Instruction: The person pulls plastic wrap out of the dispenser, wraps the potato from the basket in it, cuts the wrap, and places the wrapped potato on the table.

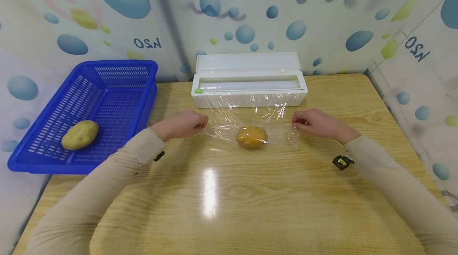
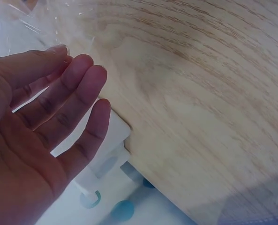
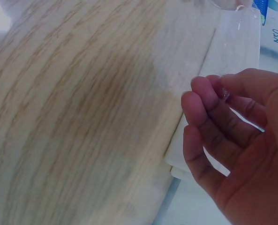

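A sheet of clear plastic wrap (image 1: 229, 122) runs from the white dispenser box (image 1: 250, 99) toward the person. The left hand (image 1: 184, 124) pinches its left edge between thumb and index finger; in the left wrist view the other fingers of that hand (image 2: 59, 103) are loosely bent. At the opposite edge, the right hand (image 1: 318, 123) pinches the wrap, and a bit of film shows between thumb and fingertips of that hand (image 3: 228, 122) in the right wrist view. Between the hands a yellow-brown potato (image 1: 252, 136) lies on the table, overlapped by the wrap in the head view.
On the left stands a blue plastic basket (image 1: 123, 100) with one pale potato (image 1: 80, 135) inside. The dispenser's lid (image 1: 248, 62) is raised, showing a roll of film (image 1: 248, 85) and a green slider (image 1: 198, 91). A patterned wall covering (image 1: 250, 20) borders the wooden table (image 1: 257, 207).
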The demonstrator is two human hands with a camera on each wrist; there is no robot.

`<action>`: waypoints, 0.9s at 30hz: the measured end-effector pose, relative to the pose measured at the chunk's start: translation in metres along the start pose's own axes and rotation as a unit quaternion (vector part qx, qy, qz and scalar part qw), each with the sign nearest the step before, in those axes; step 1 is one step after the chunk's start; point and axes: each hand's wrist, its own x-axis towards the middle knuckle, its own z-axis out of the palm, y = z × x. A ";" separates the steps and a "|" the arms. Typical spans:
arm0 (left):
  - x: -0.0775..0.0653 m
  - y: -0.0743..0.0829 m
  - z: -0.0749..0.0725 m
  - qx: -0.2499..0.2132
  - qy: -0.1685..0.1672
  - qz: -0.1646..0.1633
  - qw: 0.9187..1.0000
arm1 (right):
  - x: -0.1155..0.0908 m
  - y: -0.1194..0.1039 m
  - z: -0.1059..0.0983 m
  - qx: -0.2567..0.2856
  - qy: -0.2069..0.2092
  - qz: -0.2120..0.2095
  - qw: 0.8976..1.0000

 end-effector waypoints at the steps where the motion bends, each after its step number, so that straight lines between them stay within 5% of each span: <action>1: 0.000 0.000 0.001 0.000 -0.001 0.001 1.000 | 0.000 0.000 0.000 0.001 -0.001 0.000 1.000; 11: 0.006 -0.002 0.007 0.007 -0.010 0.007 1.000 | 0.004 0.006 0.006 -0.004 -0.013 -0.001 1.000; 21: 0.013 -0.007 0.012 0.033 -0.025 -0.028 0.999 | 0.010 0.009 0.016 0.002 -0.020 0.020 1.000; 27: 0.019 -0.007 0.018 0.053 0.003 0.020 0.998 | 0.015 0.009 0.021 -0.028 -0.027 0.026 0.999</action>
